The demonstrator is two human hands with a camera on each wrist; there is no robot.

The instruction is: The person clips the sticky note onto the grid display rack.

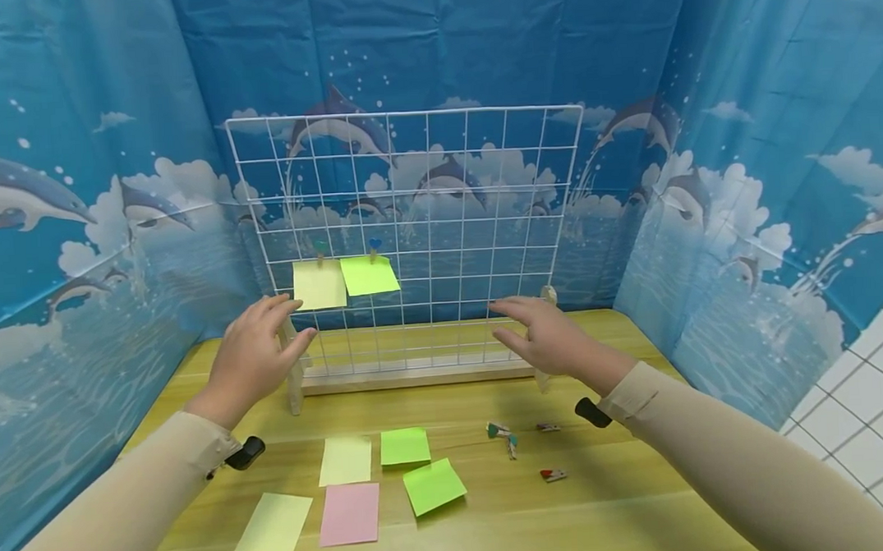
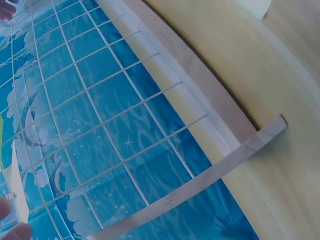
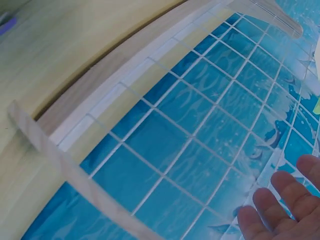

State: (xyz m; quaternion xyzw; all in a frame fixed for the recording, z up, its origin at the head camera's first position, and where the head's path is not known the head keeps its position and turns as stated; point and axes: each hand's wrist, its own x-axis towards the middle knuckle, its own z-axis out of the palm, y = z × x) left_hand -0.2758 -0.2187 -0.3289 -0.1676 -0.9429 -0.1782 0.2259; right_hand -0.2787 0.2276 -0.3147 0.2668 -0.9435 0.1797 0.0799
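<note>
Two entries pegged at eight o'clock on wire grid (image 1: 405,113): pale-yellow sticky note (image 1: 319,287), lime sticky note (image 1: 371,277). Left hand (image 1: 256,351), right hand (image 1: 553,336): empty, fingers loosely extended, thumbs apart. Risk: nearby left fingertips could dislodge pale-yellow sticky note.

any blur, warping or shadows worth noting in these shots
Head view: fairly clear, dark shadow under the nearest bright green note; left wrist view: hazy, the wooden base bar looking bowed, probably lens distortion; right wrist view: similar bowing and haze, the right hand a little soft.
</note>
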